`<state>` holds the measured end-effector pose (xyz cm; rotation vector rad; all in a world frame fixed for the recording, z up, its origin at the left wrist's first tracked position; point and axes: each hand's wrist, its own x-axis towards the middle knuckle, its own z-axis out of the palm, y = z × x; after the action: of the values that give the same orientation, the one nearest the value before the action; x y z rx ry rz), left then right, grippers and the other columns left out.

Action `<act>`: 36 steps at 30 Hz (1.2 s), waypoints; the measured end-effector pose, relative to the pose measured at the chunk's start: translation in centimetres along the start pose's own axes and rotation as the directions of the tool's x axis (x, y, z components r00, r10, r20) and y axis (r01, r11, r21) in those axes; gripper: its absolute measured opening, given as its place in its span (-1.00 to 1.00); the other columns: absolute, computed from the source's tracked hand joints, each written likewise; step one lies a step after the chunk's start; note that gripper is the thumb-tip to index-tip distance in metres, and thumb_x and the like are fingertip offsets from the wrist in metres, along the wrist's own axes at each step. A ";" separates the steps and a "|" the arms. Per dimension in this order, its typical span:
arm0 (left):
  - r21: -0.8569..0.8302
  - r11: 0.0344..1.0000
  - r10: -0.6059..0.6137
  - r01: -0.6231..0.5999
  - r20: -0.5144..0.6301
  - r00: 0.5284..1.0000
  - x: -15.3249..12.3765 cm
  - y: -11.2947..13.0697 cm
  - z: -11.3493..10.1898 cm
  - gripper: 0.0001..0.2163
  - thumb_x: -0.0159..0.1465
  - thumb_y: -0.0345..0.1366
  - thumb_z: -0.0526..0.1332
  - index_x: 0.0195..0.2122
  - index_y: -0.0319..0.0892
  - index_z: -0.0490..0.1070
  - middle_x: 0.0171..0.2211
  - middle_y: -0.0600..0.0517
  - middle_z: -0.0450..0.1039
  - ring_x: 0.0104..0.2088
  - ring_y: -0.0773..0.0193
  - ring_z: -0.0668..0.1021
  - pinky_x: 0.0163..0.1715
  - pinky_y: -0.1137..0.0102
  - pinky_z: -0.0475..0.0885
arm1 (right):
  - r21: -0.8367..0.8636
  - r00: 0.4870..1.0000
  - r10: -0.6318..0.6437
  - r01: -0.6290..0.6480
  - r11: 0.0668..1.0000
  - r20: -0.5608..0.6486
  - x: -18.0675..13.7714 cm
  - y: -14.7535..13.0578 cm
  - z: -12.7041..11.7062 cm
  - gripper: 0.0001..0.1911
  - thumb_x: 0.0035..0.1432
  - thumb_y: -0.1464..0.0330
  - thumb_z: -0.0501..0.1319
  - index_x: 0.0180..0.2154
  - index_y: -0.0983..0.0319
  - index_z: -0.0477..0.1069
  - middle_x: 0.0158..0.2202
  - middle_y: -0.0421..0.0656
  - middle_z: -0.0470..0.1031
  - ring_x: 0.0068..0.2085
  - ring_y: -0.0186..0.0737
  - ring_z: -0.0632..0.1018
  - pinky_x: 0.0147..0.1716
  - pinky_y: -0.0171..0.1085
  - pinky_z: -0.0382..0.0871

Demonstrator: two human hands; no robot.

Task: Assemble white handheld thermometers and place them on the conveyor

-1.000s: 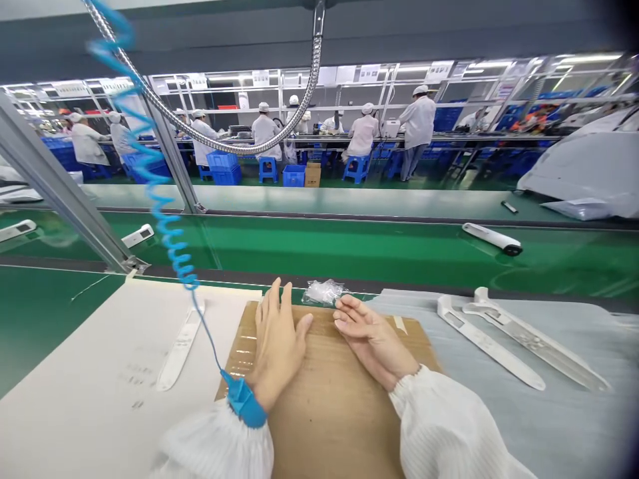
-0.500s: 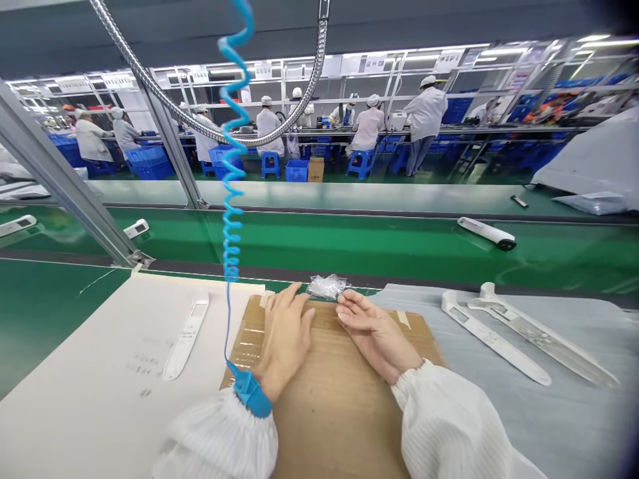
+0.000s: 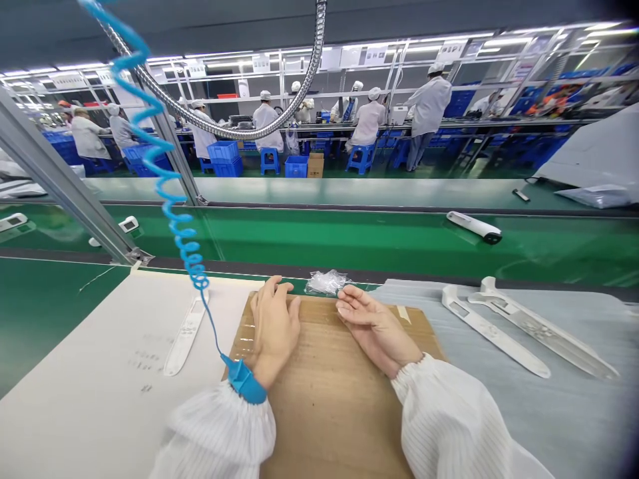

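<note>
The left hand [image 3: 273,330] and right hand [image 3: 377,329] are apart and empty, both resting on a cardboard sheet [image 3: 334,399]. The left hand's fingers curl slightly, and the right hand lies palm up and half open. A crumpled clear plastic bag [image 3: 327,283] lies between and just beyond their fingertips, at the cardboard's far edge on the green table [image 3: 54,313]. The right fingers come close to the bag, but seem not to touch it.

Left of the cardboard, a white plastic strip [image 3: 186,336] lies on a white sheet [image 3: 84,399]. To the right, two longer white plastic pieces [image 3: 499,339] lie side by side on a pale grey sheet [image 3: 524,419]. A blue wrist strap [image 3: 243,380] circles the left wrist, with its coiled cord [image 3: 182,226] rising out of view. White ribbed sleeves [image 3: 219,426] cover both forearms. Beyond a green conveyor [image 3: 324,236], co-workers [image 3: 367,123] in white stand or sit along another line.
</note>
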<state>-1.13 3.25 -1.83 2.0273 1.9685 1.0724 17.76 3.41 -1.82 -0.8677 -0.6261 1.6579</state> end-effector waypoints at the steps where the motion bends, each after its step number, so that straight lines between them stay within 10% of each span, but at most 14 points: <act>1: -0.004 1.000 -0.001 0.001 0.001 1.000 0.0 0.0 0.0 -0.81 0.31 -0.43 0.18 -0.07 -0.23 0.47 0.15 -0.22 0.39 0.18 -0.06 0.43 0.18 0.00 0.29 | -0.005 1.000 -0.001 0.001 1.000 0.000 0.0 0.0 0.0 -0.57 -0.24 0.50 0.55 -0.24 0.18 0.57 -0.21 -0.21 0.51 -0.18 -0.34 0.51 -0.03 -0.35 0.40; 36: -0.018 1.000 0.007 -0.007 -0.006 1.000 0.0 0.0 0.1 -0.80 0.30 -0.45 0.21 -0.06 -0.27 0.46 0.13 -0.23 0.40 0.17 -0.06 0.44 0.17 -0.02 0.33 | -0.010 1.000 -0.002 0.002 1.000 0.005 0.1 0.1 -0.1 -0.58 -0.27 0.49 0.57 -0.28 0.15 0.59 -0.22 -0.21 0.52 -0.17 -0.33 0.50 -0.02 -0.35 0.41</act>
<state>-1.12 3.25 -1.92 2.0260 1.9486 1.0950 17.75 3.49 -2.00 -0.8707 -0.6387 1.6569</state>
